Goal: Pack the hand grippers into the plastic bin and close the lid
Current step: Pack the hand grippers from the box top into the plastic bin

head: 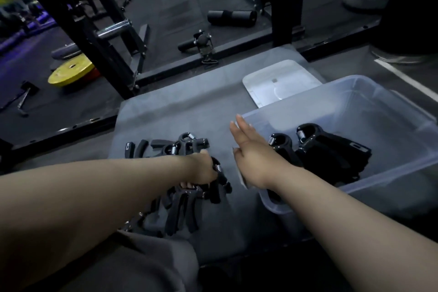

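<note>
Several black hand grippers (189, 147) with steel springs lie in a loose pile on the grey mat (180, 111). My left hand (201, 170) reaches into the pile, fingers curled round one hand gripper (219, 181). To the right stands the clear plastic bin (388, 168); a few hand grippers (327, 149) lie inside it. My right hand (251, 154) hovers with straight fingers over the bin's left rim, holding nothing. The clear lid (279, 80) lies flat on the mat behind the bin.
A black squat rack (78, 21) stands behind the mat, with a yellow weight plate (71, 73) on the floor at the left. A foam bar pad (232, 18) and a landmine handle (199, 41) lie on the dark gym floor beyond.
</note>
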`<state>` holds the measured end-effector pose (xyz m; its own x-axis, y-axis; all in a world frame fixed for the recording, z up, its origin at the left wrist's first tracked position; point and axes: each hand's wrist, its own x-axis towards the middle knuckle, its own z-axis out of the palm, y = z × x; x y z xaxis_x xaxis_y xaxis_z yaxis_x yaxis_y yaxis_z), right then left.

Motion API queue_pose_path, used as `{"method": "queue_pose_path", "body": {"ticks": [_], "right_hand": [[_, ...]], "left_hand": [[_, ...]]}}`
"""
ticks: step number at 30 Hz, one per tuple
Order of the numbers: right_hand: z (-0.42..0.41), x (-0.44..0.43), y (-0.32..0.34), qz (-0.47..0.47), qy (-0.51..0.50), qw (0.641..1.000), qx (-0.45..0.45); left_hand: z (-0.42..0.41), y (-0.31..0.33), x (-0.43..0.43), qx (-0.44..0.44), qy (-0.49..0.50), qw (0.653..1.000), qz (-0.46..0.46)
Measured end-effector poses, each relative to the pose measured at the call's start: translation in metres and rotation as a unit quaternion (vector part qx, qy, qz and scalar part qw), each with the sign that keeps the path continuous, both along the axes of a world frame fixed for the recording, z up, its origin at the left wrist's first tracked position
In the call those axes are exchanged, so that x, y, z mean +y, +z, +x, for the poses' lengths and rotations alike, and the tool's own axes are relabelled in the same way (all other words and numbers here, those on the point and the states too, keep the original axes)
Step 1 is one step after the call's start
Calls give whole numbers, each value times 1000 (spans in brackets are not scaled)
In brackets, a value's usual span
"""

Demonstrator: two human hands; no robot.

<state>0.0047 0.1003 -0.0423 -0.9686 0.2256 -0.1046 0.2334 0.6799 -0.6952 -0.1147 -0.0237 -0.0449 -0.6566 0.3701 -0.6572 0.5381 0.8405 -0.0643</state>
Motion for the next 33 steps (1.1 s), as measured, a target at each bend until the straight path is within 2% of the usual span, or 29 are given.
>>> {"method": "queue_pose_path", "body": {"ticks": [2,4,7,11,15,19,21,25,29,31,33], "right_hand": [[1,0,1,-10,-1,1000,0],[1,0,1,-21,-1,1000,2],[2,2,-1,-41,-3,999,10],[3,2,-4,-65,-1,998,27],[2,3,-7,-103,-3,994,43],[-2,5,-9,-168,-21,983,72],[-3,11,-3,-289,-71,950,96],[1,29,15,-501,-166,838,138],[16,41,32,-589,-209,766,152],[24,48,37,-611,-251,733,161],[31,58,35,-597,-281,729,179]], "left_hand": [[-4,6,7,-49,86,993,61],[-9,11,9,-67,115,988,78],[-10,21,5,-60,155,978,123],[-12,45,1,-22,229,933,276],[3,72,3,45,174,882,437],[15,76,14,78,93,846,520],[20,72,22,57,46,844,532],[40,68,39,70,-89,852,511],[63,73,56,22,-195,847,495],[75,80,62,14,-189,846,498],[77,84,68,64,-144,837,524]]}}
